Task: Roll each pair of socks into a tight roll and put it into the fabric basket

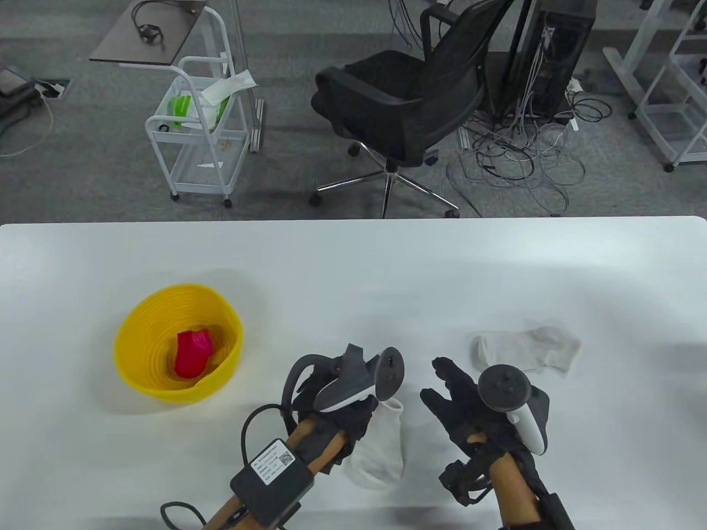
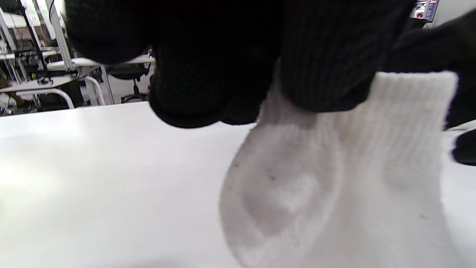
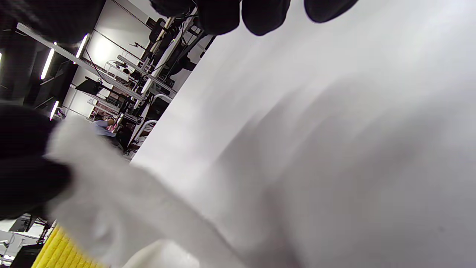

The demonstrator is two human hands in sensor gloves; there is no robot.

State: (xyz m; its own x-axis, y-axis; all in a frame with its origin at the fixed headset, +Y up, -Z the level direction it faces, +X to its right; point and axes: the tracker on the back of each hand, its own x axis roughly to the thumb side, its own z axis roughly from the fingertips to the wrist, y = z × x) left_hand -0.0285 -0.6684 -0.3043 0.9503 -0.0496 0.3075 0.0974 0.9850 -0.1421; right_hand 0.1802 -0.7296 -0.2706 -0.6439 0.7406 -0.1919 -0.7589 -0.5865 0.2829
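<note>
Yellow ribbed fabric basket [image 1: 126, 353], well off to the L of both hands, already has one red sock roll [image 1: 193, 353] inside.

L hand [image 1: 337, 411]: fingers [image 2: 319, 67] curled, pinching the cuff end of a white ankle sock [image 1: 381, 450]. Sock hangs/lies from the fingertips back toward the wrist, long axis roughly along the forearm; can't tell if the toe end touches the table.

R hand [image 1: 475, 411]: fingers [image 1: 450, 378] spread, relaxed, holding nothing.

Second white ankle sock [image 1: 530, 348] lies flat on the white table [image 1: 353, 265], just past the R fingertips and slightly to their R, long axis across the table, L-R.

Judgement: R hand is nearer the loose sock, so R prob reaches fwd for it, then the two get paired for rolling.
</note>
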